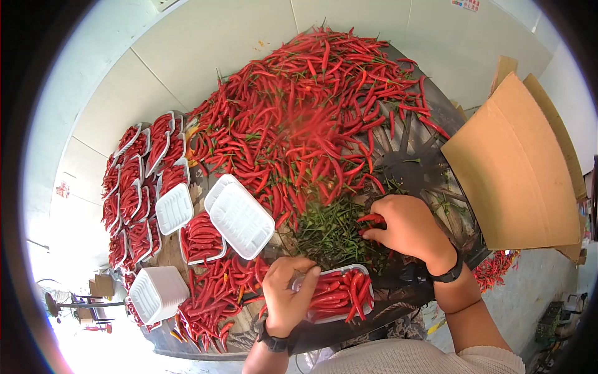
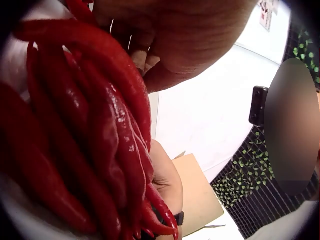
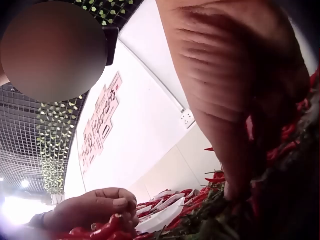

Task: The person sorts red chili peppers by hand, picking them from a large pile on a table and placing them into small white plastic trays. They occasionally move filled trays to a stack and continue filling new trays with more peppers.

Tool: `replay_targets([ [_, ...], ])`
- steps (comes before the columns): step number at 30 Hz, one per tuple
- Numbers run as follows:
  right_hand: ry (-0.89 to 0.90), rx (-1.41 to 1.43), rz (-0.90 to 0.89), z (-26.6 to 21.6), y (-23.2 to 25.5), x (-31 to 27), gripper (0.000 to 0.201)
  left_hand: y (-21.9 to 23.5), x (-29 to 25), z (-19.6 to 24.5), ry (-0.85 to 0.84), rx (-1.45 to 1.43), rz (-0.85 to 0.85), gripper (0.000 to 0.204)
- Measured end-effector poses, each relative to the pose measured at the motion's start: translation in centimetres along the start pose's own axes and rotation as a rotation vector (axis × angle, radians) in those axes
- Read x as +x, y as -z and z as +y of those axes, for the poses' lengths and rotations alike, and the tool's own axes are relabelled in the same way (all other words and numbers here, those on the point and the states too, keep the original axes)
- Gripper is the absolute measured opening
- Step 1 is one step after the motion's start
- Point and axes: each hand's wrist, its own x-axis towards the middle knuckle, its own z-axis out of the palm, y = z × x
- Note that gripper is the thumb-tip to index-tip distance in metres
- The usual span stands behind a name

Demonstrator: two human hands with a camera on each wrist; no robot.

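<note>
My right hand (image 1: 408, 227) pinches red chilli peppers (image 1: 372, 218) between thumb and fingers, low over a heap of green chilli stems (image 1: 333, 234). My left hand (image 1: 288, 293) has its fingers curled at the left end of a white plastic tray (image 1: 370, 302) filled with red chillies (image 1: 336, 296). In the left wrist view, several chillies (image 2: 120, 135) fill the near side, just below the left palm (image 2: 195, 40). I cannot tell whether the left fingers grip anything. The right wrist view shows the left hand (image 3: 95, 210) close above chillies, across from the right hand (image 3: 220, 75).
A large pile of red chillies (image 1: 280, 112) covers the back of the table. Filled trays (image 1: 131, 199) are stacked at the left, near empty white trays (image 1: 240, 218) and a stack of trays (image 1: 159, 293). Loose chillies (image 1: 215, 293) lie in front. A cardboard box (image 1: 517, 174) stands at the right.
</note>
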Motion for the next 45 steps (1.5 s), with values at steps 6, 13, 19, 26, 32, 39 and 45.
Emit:
replay_targets([
  [6, 0.003, 0.013, 0.081, 0.8, -0.3, 0.3, 0.024, 0.1, 0.0, 0.1, 0.0, -0.007, -0.015, 0.011],
  [13, 0.018, 0.383, 0.148, -0.6, 0.5, 0.8, 0.018, -0.1, 0.1, 0.2, -0.024, -0.01, 0.04, 0.02],
  [19, 0.202, 0.707, -0.125, -2.8, -0.7, 0.3, 0.02, 0.0, 0.3, 0.8, -0.143, 0.066, 0.083, 0.027],
  [26, 0.276, 0.647, -0.152, -3.8, -1.2, 0.2, 0.021, 0.1, -0.3, 0.0, -0.125, 0.014, 0.032, 0.019],
  [32, 0.298, 0.569, -0.154, -3.9, -1.5, 0.0, 0.02, 0.2, -0.2, 0.5, -0.111, -0.003, 0.008, 0.014],
  [39, 0.372, 0.677, -0.374, -3.5, -0.5, 0.3, 0.02, 0.8, 0.1, 0.3, -0.081, -0.26, -0.154, 0.013],
  [45, 0.5, 0.858, -0.534, -2.8, -0.5, 0.6, 0.022, 0.9, 0.3, 0.1, -0.205, -0.328, -0.266, 0.013],
])
